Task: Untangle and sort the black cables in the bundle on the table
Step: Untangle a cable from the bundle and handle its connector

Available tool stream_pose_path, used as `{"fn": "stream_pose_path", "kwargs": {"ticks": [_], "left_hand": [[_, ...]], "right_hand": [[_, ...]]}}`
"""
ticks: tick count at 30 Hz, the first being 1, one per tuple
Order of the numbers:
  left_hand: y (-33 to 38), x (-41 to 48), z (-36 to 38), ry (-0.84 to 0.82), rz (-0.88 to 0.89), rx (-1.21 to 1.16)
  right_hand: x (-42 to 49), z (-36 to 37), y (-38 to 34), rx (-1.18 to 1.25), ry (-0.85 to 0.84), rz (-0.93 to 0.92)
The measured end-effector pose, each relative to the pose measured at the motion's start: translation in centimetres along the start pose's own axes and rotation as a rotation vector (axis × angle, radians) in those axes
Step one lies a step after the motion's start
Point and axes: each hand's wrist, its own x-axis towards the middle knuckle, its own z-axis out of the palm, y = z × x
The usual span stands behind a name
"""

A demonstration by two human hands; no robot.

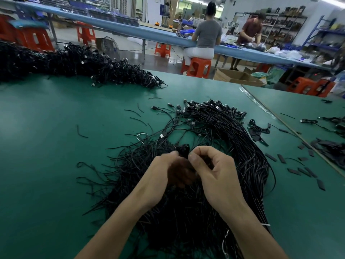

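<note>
Carrying everything, table (46, 156): green; the bundle lies at its near middle.
bundle (242, 146): black cables, plugs at far end, loose ends under the wrists.
right hand (214, 171): thumb and forefinger pinch the knot.
left hand (160, 174): blurred; curled fingers seemingly pinch it too.
knot (183, 149): small clump between fingertips; being picked apart, I judge; next needs one cable teased free, gently.

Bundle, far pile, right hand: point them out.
bundle (242, 143), head view, on its curved strands.
far pile (78, 62), head view, on the heap's middle.
right hand (216, 174), head view, on the back of the hand.
</note>
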Motion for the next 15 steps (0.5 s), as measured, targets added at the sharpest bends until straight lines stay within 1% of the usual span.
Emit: {"fn": "stream_pose_path", "kwargs": {"ticks": [1,3,5,7,10,12,15], "left_hand": [[0.0,0.1,-0.2,0.003,-0.028,-0.043],[-0.1,0.3,-0.8,0.05,-0.026,-0.003],[0.0,0.4,-1.5,0.1,0.06,0.085],[0.1,0.4,-2.3,0.082,0.116,0.117],[-0.3,0.7,-3.3,0.044,0.075,0.137],[-0.5,1.1,-3.9,0.125,0.067,0.205],[-0.6,2.3,-5.8,0.388,0.099,0.327]], "right_hand": [[-0.1,0.1,-0.1,-0.013,-0.032,-0.007],[-0.5,0.3,0.0,-0.055,-0.096,-0.002],[-0.7,0.5,0.3,-0.08,-0.133,0.021],[-0.7,0.7,0.6,-0.066,-0.162,0.065],[0.1,0.3,1.4,-0.022,-0.233,0.187],[1.2,-0.4,2.9,-0.143,-0.201,0.245],[3.6,-2.0,6.0,-0.467,-0.1,0.325]]}}
